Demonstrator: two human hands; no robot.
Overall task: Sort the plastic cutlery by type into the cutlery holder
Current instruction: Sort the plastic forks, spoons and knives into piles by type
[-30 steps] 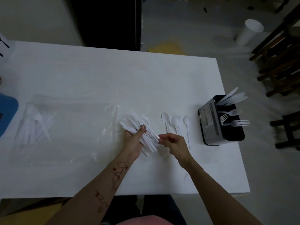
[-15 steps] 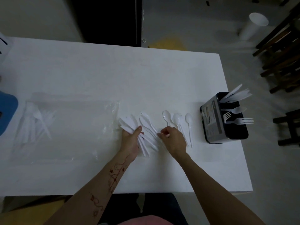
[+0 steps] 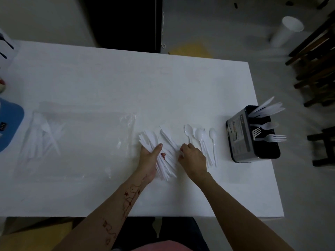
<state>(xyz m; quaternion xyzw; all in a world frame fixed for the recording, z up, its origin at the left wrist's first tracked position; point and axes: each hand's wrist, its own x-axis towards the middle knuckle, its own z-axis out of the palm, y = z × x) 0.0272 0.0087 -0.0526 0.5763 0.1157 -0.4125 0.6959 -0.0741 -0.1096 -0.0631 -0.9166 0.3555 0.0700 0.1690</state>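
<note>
My left hand (image 3: pixel 150 156) grips a fanned bundle of white plastic cutlery (image 3: pixel 159 156) just above the white table (image 3: pixel 108 84). My right hand (image 3: pixel 194 158) rests palm down beside it, its fingers pinching the handle of one piece (image 3: pixel 168 138) from that bundle. Three white spoons (image 3: pixel 201 136) lie side by side right of my right hand. At the table's right edge stands the black cutlery holder (image 3: pixel 253 138), with knives in its far compartment and forks and a spoon nearer.
A clear plastic bag (image 3: pixel 81 134) lies flat on the left half of the table, with more white cutlery (image 3: pixel 41 138) at its left end. A blue object (image 3: pixel 9 124) sits at the left edge. Dark wooden chairs (image 3: pixel 319 69) and a white cup (image 3: pixel 286 31) are on the floor.
My right hand has moved from the bundle's lower end up to a piece near the spoons. The left hand has shifted the bundle slightly and closed its grip.
</note>
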